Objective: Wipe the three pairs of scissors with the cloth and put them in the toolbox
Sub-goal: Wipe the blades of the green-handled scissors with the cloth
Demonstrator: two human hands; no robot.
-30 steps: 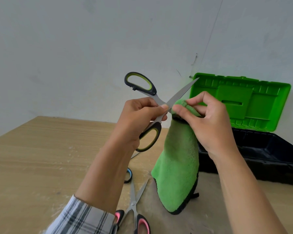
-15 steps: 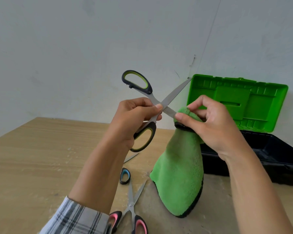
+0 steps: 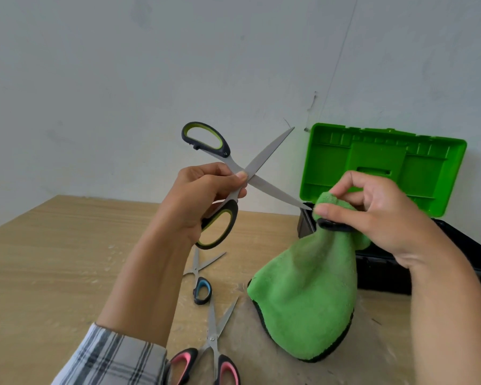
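Fingers of the left hand [image 3: 203,201] were curled round the green-and-black scissors [image 3: 264,159] near the pivot, the thumb pressed just beside the crossing and the lower handle loop against the palm. The blades stood spread in an X, one pointing up toward the wall [image 3: 150,79], the other slanting down to the right with its tip touching the green cloth [image 3: 308,295]. The right hand [image 3: 386,218] pinched the bunched top of that cloth between thumb and fingers, right at the blade tip; the rest hung down over the wooden table [image 3: 53,259]. On the table below the left wrist lay the blue-handled scissors [image 3: 203,290] and, nearer, the pink-handled scissors [image 3: 214,357], both partly open. Behind the right hand stood the toolbox [image 3: 383,168], its green lid raised above the black base. A plaid sleeve [image 3: 109,359] covered the left forearm.
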